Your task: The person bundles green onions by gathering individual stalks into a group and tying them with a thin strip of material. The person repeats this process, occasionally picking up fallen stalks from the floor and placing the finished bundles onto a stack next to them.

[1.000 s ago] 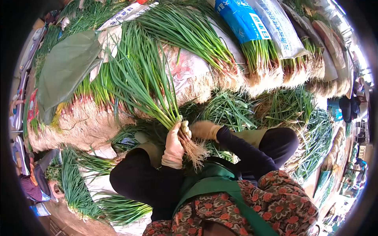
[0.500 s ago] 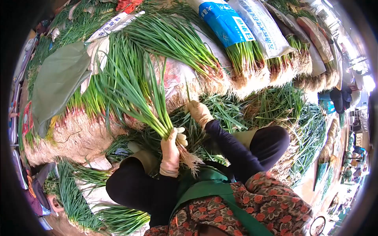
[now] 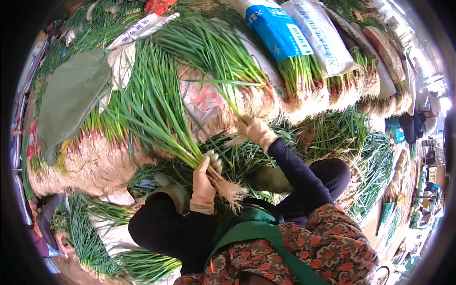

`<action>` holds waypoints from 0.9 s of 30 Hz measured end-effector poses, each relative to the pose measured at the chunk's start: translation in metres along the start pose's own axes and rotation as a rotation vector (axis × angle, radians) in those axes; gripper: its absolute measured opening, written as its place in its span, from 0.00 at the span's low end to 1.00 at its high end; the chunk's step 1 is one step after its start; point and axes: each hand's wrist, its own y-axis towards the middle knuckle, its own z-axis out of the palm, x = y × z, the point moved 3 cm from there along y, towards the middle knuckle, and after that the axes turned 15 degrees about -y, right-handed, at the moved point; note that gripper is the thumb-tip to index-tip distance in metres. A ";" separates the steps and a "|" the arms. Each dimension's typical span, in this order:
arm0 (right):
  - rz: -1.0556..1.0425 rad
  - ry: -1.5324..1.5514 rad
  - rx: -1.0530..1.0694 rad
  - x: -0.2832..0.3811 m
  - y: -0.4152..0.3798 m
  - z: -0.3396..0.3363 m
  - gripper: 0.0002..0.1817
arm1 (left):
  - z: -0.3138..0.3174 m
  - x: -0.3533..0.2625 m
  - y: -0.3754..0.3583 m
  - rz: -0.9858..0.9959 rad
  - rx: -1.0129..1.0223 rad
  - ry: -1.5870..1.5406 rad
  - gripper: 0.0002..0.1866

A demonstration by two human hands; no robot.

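Bundled green onions (image 3: 107, 154) lay in a long, sloping row across the work area, their leafy ends pointing away from the person and their shaggy pale roots facing the person. A dull green sheet (image 3: 71, 102) covered part of the row on the left. Farther along to the right, a blue sack (image 3: 273, 31) and a white sack (image 3: 320, 38) wrapped the tops of other bundles. Loose leaves (image 3: 335, 133) were heaped between that row and the person, who sat with knees apart in a flowered shirt (image 3: 327, 237) and a green apron (image 3: 247, 232).

Near the middle, the left hand (image 3: 203, 183) was wrapped around the lower stems of a small bunch of green onions (image 3: 183, 149). Its leaves slanted up and to the left, over the row, while its roots stuck out on the right side of the fist, above the apron.

Up and to the right, well apart from that bunch, the right hand (image 3: 255, 130) had its fingers pressed together on a thin stalk (image 3: 230, 97). The stalk's leaves rose in front of a pink-marked sack (image 3: 202, 97); how many stems were pinched there could not be told.
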 end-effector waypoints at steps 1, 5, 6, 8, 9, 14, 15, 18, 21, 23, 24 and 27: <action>0.074 0.404 0.129 0.024 -0.020 0.004 0.18 | 0.004 -0.002 -0.002 -0.002 0.109 0.039 0.14; 0.160 0.729 0.176 0.057 -0.072 0.012 0.21 | -0.009 0.017 0.013 -0.116 0.136 -0.145 0.12; 0.106 0.919 0.035 0.059 -0.083 -0.008 0.17 | -0.010 0.017 0.012 -0.105 0.107 -0.143 0.12; 0.293 0.387 -0.241 0.053 -0.104 -0.086 0.16 | -0.012 0.012 0.009 -0.086 0.050 -0.130 0.12; 0.375 0.538 -0.315 0.083 -0.119 -0.130 0.15 | -0.020 0.013 0.014 -0.105 0.044 -0.142 0.12; 0.426 0.557 -0.262 0.049 -0.150 -0.149 0.15 | -0.016 0.023 0.013 -0.138 0.071 -0.068 0.13; 0.386 0.700 -0.116 0.041 -0.148 -0.119 0.16 | -0.011 0.031 0.011 -0.180 0.107 -0.038 0.14; 0.383 1.043 0.100 0.066 -0.139 -0.034 0.17 | 0.001 0.058 -0.002 -0.366 0.107 -0.129 0.15; 0.255 1.031 0.391 0.078 -0.131 0.027 0.17 | -0.020 0.080 -0.005 -0.360 0.509 0.111 0.12; 0.178 0.681 0.446 0.089 -0.137 0.034 0.18 | 0.013 0.055 -0.038 -0.251 0.640 0.211 0.13; -0.047 0.530 0.264 0.097 -0.135 0.020 0.16 | -0.001 0.059 -0.024 -0.347 0.620 0.116 0.12; 0.318 0.542 -0.135 0.024 -0.130 0.008 0.14 | -0.012 0.064 -0.009 -0.316 0.150 -0.046 0.08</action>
